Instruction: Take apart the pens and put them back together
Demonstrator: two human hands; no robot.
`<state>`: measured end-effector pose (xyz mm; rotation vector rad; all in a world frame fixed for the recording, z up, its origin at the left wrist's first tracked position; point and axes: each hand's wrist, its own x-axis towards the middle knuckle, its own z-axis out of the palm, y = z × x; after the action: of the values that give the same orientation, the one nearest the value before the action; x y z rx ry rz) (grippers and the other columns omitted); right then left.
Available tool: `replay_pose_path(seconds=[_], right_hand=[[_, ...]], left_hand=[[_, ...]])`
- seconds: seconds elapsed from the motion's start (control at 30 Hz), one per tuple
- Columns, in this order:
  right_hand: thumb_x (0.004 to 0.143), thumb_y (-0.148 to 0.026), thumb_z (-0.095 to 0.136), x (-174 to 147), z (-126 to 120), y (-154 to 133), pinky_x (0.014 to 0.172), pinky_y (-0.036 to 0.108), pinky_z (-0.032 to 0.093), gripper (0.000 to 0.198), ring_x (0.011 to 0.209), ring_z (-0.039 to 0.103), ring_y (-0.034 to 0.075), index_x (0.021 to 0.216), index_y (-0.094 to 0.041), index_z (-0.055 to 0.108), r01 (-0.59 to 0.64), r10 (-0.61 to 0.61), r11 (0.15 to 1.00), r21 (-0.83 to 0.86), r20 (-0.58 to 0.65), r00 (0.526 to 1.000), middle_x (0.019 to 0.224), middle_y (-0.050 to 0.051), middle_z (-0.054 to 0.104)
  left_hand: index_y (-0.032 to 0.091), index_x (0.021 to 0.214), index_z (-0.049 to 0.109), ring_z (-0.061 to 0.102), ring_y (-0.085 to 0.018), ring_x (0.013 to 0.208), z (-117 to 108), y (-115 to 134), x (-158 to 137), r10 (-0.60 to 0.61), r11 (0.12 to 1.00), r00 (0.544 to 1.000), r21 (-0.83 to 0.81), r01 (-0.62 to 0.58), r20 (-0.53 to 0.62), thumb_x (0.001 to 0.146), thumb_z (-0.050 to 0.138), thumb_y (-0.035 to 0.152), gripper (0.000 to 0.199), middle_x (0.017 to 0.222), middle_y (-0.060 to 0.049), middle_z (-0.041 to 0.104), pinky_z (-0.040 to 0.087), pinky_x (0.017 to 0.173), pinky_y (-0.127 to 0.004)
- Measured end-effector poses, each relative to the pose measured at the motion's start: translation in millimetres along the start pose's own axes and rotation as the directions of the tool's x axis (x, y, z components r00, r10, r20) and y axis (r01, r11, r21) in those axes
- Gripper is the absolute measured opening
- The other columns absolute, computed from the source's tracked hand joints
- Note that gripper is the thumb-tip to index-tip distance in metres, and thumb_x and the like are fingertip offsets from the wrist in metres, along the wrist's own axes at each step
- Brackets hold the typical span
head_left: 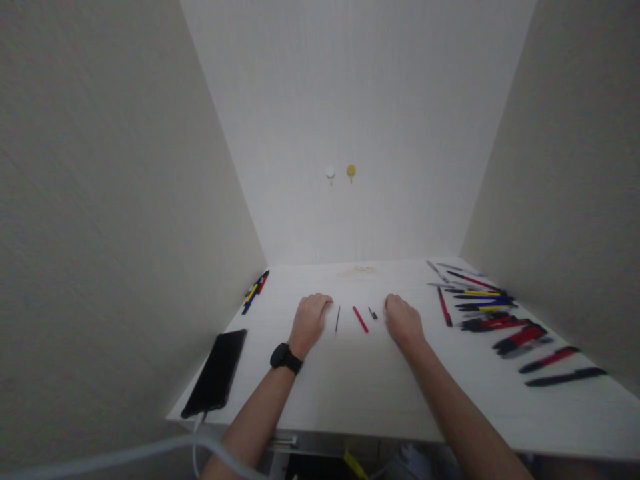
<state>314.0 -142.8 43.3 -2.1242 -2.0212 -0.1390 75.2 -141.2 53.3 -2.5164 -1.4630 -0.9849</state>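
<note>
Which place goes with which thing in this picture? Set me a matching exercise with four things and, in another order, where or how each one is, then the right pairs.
Things
1. black wristwatch
2. red pen piece
3. dark flat device
4. yellow hook

Places and states
A. lying on the tabletop between the left hand and the right hand
B. on the back wall
C. worn on the left arm
D. with a white cable at its near end

Right pairs: 1-C, 2-A, 3-D, 4-B
</note>
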Motion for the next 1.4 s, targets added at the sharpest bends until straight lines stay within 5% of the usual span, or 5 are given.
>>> replay_pose_path(seconds=[0.1,0.23,0.53,1.03,1.4], right_hand=[[0.084,0.000,0.038,0,-4,-3,0.068,0.025,0.036,0.027,0.082,0.061,0.018,0.102,-0.014,0.053,-0.006,0.011,0.993,0.117,-0.041,0.999,0.086,0.008,0.064],[0.091,-0.011,0.035,-1,-2,-14,0.076,0.025,0.039,0.022,0.087,0.058,0.018,0.097,-0.016,0.056,0.133,-0.066,0.939,0.316,-0.214,0.975,0.090,0.008,0.065],[0.091,-0.018,0.038,-5,11,-31,0.082,0.032,0.050,0.028,0.088,0.065,0.019,0.096,-0.017,0.066,0.568,-0.210,0.649,0.506,-0.598,0.773,0.094,0.009,0.071],[0.096,-0.030,0.041,-15,8,-44,0.068,0.024,0.045,0.027,0.070,0.065,0.016,0.088,-0.018,0.063,0.516,-0.261,0.712,0.476,-0.503,0.824,0.078,0.004,0.070],[0.098,-0.033,0.037,-17,6,-47,0.064,0.023,0.041,0.030,0.066,0.064,0.014,0.088,-0.018,0.062,0.548,-0.312,0.734,0.402,-0.516,0.797,0.079,0.004,0.070]], left_hand=[[0.018,0.098,0.057,0.055,-0.016,0.088,-1,4,-1,-0.037,0.998,0.997,-0.054,0.033,-0.071,0.094,0.040,0.022,0.018,0.092,-0.004,0.064,0.038,0.083,-0.030],[0.018,0.088,0.057,0.055,-0.015,0.085,-2,9,-2,-0.050,0.994,0.993,-0.105,0.039,-0.110,0.092,0.045,0.023,0.013,0.087,-0.003,0.064,0.039,0.082,-0.029],[0.019,0.087,0.060,0.057,-0.016,0.086,4,7,-3,0.013,0.983,0.979,-0.178,-0.050,-0.206,0.092,0.046,0.020,0.016,0.088,-0.003,0.067,0.040,0.081,-0.032],[0.020,0.083,0.060,0.056,-0.016,0.080,7,13,-4,-0.023,0.983,0.973,-0.181,-0.019,-0.230,0.090,0.050,0.020,0.013,0.082,-0.001,0.067,0.039,0.078,-0.032],[0.020,0.085,0.060,0.056,-0.016,0.082,7,12,-4,0.024,0.975,0.980,-0.212,-0.066,-0.196,0.090,0.052,0.021,0.010,0.084,0.000,0.067,0.039,0.079,-0.032]])
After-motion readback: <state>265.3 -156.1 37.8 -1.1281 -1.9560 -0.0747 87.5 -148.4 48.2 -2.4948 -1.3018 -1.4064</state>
